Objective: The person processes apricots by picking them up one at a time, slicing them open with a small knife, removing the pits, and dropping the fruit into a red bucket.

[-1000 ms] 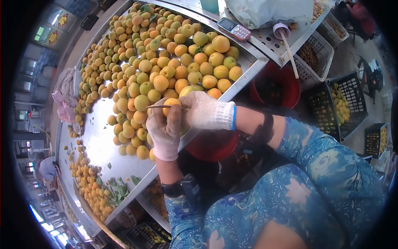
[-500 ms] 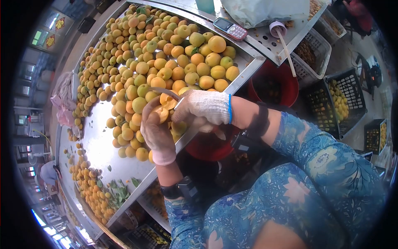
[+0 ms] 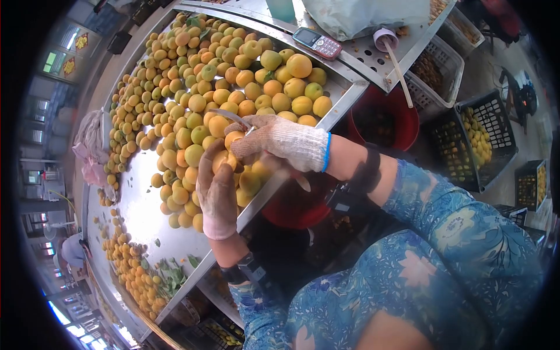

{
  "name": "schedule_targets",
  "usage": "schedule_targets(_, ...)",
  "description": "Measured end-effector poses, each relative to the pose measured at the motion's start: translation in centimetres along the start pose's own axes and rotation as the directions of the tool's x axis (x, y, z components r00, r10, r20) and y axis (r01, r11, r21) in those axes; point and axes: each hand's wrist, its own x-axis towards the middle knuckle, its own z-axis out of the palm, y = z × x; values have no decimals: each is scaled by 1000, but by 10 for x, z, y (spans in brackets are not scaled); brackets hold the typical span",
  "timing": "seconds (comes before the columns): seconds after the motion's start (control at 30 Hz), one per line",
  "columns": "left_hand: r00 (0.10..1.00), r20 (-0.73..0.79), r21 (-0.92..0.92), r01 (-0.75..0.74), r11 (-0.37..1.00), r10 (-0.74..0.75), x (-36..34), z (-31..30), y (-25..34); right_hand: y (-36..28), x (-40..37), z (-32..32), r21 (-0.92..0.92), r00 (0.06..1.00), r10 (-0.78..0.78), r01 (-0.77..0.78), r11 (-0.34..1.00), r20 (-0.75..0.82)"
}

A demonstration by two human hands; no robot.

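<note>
My left hand, in a dirty light glove, is closed around a cut apricot piece at the near edge of the fruit pile. My right hand, in a white knit glove with a blue cuff, grips a small curved knife. Its blade points left over the pile and its handle end shows below the palm. Another orange apricot piece lies against my right fingertips, just above the left-hand piece. Whole yellow-orange apricots surround both hands on the metal table.
A red bucket stands beyond my right wrist, and a red basin is below the table edge. A mobile phone lies on the rim near a plastic bag. Crates of fruit stand at right. Loose leaves lie at lower left.
The opened apricot's two pieces are now less spread toward the view, one by each hand's fingers. Both hands have shifted slightly left, and the knife blade now stands at a steeper slant.
</note>
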Motion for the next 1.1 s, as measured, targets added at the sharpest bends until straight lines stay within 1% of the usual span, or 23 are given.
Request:
schedule_targets(0.07, 998, -7, 244, -60, 968, 64, -1, 4, -1, -1, -3, 2, 35, 999, 35, -33, 999, -30)
schedule_targets(0.1, 998, -7, 316, -51, 947, 56, -1, 4, 2, 5, 4, 1, 1, 997, -15, 15, 1000, -78)
schedule_targets(0.13, 998, -6, 317, -51, 947, 56, -1, 5, 0, 8, 8, 0, -36, 990, -66, 62, 997, -123)
schedule_targets(0.2, 988, 3, 403, -141, 905, 152, 2, 5, -6, 12, 10, -2, -55, 987, -81, 74, 996, -139)
schedule_targets(0.27, 984, -17, 413, -153, 898, 176, 2, 8, -7, 16, 14, -3, -75, 983, -98, 87, 993, -152)
schedule_targets(0.33, 979, -38, 423, -165, 891, 199, 3, 12, -10, 21, 18, 0, -58, 980, -171, 166, 984, -97)
schedule_targets(0.4, 969, -170, 259, -132, 957, 179, 5, 18, -17, 23, 13, 7, -81, 966, -218, 208, 975, -139)
schedule_targets(0.43, 969, -171, 259, -130, 957, 178, 4, 19, -17, 23, 11, 11, -108, 948, -265, 249, 963, -179)
schedule_targets(0.5, 948, -218, 381, -135, 915, 231, 4, 21, -19, 29, 17, 11, -88, 949, -266, 255, 963, -169)
schedule_targets(0.57, 924, -250, 392, -177, 903, 289, 4, 29, -18, 34, 21, 13, -70, 951, -266, 258, 964, -158)
schedule_targets(0.63, 896, -277, 411, -216, 886, 347, 4, 30, -20, 39, 23, 18, -262, 887, -393, 331, 907, -241)
schedule_targets(0.67, 880, -273, 507, -211, 836, 388, 5, 26, -24, 41, 22, 21, -261, 889, -391, 329, 908, -240)
schedule_targets(0.7, 866, -262, 596, -202, 777, 427, 5, 25, -26, 43, 20, 23, -165, 907, -359, 328, 930, -219)
schedule_targets(0.73, 867, -264, 595, -200, 779, 424, 4, 27, -26, 44, 18, 24, -70, 925, -328, 321, 945, -193)
schedule_targets(0.8, 861, -300, 595, -168, 786, 411, 3, 31, -22, 40, 16, 26, -35, 923, -321, 321, 946, -213)
schedule_targets(0.83, 860, -300, 596, -169, 785, 413, 4, 34, -19, 37, 14, 27, 79, 941, -256, 279, 957, -220)
schedule_targets(0.87, 875, -349, 442, -163, 882, 337, 5, 39, -15, 34, 12, 26, 194, 956, -191, 235, 952, -221)
schedule_targets(0.9, 890, -380, 275, -149, 950, 250, 6, 41, -13, 32, 12, 25, 196, 955, -193, 239, 951, -226)
schedule_targets(0.93, 893, -374, 275, -150, 950, 249, 7, 39, -18, 30, 11, 24, 219, 962, -144, 196, 956, -230)
schedule_targets(1.0, 932, -299, 112, -181, 977, 207, 10, 31, -31, 24, 8, 22, 241, 967, -97, 155, 958, -236)
schedule_targets(1.03, 932, -297, 113, -182, 977, 208, 7, 31, -28, 21, 5, 20, 210, 976, -48, 94, 973, -213)
schedule_targets(1.07, 975, -221, -96, -53, 994, 31, 3, 30, -23, 19, 4, 20, 177, 982, 3, 32, 984, -191)
schedule_targets(1.1, 985, -109, -288, 95, 953, -131, 0, 30, -18, 20, 4, 20, 178, 981, 2, 33, 983, -192)
